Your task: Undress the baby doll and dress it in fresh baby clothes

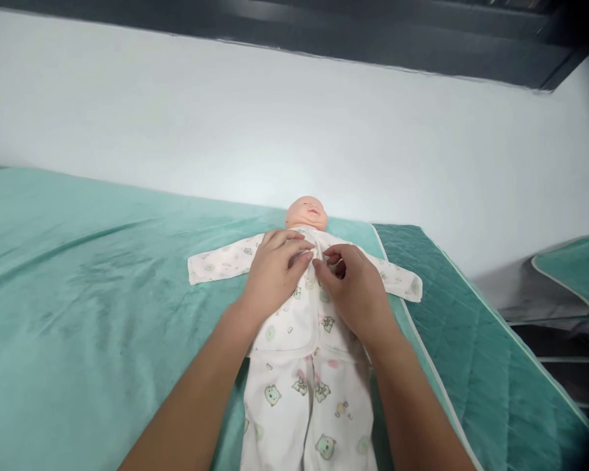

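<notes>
A baby doll (305, 211) lies on its back with its head toward the wall. It is dressed in a white baby jacket (287, 330) printed with small bears, and matching trousers (279, 409). Both sleeves stretch out to the sides. My left hand (277, 265) rests on the jacket's chest, thumb and fingertips pinching near the front edge. From the other side my right hand (351, 278) has its fingers curled and pinched at the same front opening, just below the collar. Any fastener between the fingertips is too small to make out.
A smooth green sheet (93, 314) covers the bed beneath the doll. To the right lies a darker quilted green cover (491, 333) with pale piping. A white wall (226, 124) rises behind, and another green-covered surface (576, 268) stands at far right.
</notes>
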A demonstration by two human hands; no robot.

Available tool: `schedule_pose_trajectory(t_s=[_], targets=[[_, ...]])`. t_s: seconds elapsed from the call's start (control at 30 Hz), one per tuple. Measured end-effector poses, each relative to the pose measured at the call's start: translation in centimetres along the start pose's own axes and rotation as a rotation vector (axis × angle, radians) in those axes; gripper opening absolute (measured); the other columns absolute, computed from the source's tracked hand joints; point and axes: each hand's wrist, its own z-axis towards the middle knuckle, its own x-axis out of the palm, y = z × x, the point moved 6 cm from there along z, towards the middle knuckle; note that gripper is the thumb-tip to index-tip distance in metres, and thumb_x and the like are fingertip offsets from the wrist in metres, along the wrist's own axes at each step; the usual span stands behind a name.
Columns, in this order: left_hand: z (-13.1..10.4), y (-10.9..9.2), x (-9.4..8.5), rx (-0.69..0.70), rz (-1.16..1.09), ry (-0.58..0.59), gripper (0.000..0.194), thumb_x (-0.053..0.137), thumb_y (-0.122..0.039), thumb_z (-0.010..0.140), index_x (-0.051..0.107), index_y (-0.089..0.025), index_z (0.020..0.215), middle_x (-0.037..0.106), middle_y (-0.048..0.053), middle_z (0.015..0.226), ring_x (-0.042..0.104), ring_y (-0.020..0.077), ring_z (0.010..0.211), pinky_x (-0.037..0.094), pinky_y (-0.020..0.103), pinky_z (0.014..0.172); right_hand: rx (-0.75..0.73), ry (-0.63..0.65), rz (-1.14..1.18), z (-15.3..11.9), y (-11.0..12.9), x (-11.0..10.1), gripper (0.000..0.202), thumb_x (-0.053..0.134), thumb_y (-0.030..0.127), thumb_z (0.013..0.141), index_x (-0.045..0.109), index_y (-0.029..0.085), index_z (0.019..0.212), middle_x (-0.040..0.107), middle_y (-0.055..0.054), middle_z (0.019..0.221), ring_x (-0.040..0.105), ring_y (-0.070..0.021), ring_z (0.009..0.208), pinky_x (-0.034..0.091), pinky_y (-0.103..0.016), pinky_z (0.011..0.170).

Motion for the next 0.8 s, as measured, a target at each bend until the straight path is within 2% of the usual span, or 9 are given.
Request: schedule_pose_trajectory(t_s=[0.1, 0.23, 0.33, 0.47, 0.6, 0.8], targets=[[0.0, 0.2, 0.1, -0.003, -0.007, -0.001, 0.016, 0.056, -0.025, 0.093, 0.071, -0.026, 0.098, 0.065, 0.001, 0.118, 0.049, 0.0202, 0.121, 0.041, 0.037, 0.105, 0.02, -0.021, 0.015, -0.2, -0.4, 0.7, 0.014, 0.06, 0.034, 0.085, 0.064, 0.022, 0.091, 0.065, -0.001, 0.087, 0.056, -0.0148, 0.072, 0.043, -0.031, 0.07], [0.2, 0.3, 0.2, -0.001, -0.023, -0.002, 0.012, 0.058, -0.022, 0.09, 0.069, -0.026, 0.094, 0.065, 0.0, 0.118, 0.05, 0.02, 0.12, 0.041, 0.037, 0.105, 0.122, -0.068, 0.189, 0.1, -1.4, 0.6, 0.014, 0.059, 0.033, 0.085, 0.068, 0.022, 0.086, 0.066, 0.002, 0.076, 0.055, -0.0136, 0.067, 0.042, -0.028, 0.067], [0.3, 0.2, 0.3, -0.007, -0.04, -0.001, 0.01, 0.059, -0.019, 0.089, 0.067, -0.024, 0.089, 0.066, 0.0, 0.117, 0.052, 0.0195, 0.118, 0.042, 0.037, 0.104, 0.183, -0.082, 0.343, 0.1, -2.1, 0.6, 0.016, 0.061, 0.033, 0.083, 0.071, 0.021, 0.087, 0.068, 0.001, 0.079, 0.058, -0.014, 0.071, 0.043, -0.026, 0.068], [0.6, 0.1, 0.4, -0.043, -0.089, 0.014, 0.01, 0.058, -0.02, 0.088, 0.066, -0.023, 0.083, 0.066, 0.0, 0.117, 0.053, 0.0198, 0.119, 0.042, 0.037, 0.103, 0.187, -0.077, 0.463, 0.0, -2.4, 0.8, 0.017, 0.063, 0.032, 0.082, 0.073, 0.021, 0.091, 0.07, 0.0, 0.085, 0.06, -0.015, 0.078, 0.045, -0.026, 0.073], [0.9, 0.0, 0.6, -0.122, -0.138, 0.046, 0.012, 0.057, -0.024, 0.088, 0.066, -0.024, 0.08, 0.067, 0.0, 0.117, 0.055, 0.0206, 0.116, 0.046, 0.038, 0.099, 0.179, -0.064, 0.494, -0.3, -2.4, 0.9, 0.02, 0.066, 0.034, 0.081, 0.074, 0.021, 0.094, 0.068, 0.001, 0.083, 0.058, -0.0144, 0.076, 0.046, -0.026, 0.073], [0.9, -0.4, 0.8, -0.123, -0.106, 0.043, 0.015, 0.055, -0.024, 0.089, 0.067, -0.024, 0.079, 0.067, 0.0, 0.116, 0.054, 0.0214, 0.119, 0.044, 0.04, 0.103, 0.178, -0.021, 0.495, -0.4, -2.4, 1.1, 0.025, 0.067, 0.035, 0.079, 0.071, 0.021, 0.099, 0.061, 0.002, 0.075, 0.05, -0.0118, 0.064, 0.044, -0.026, 0.064]])
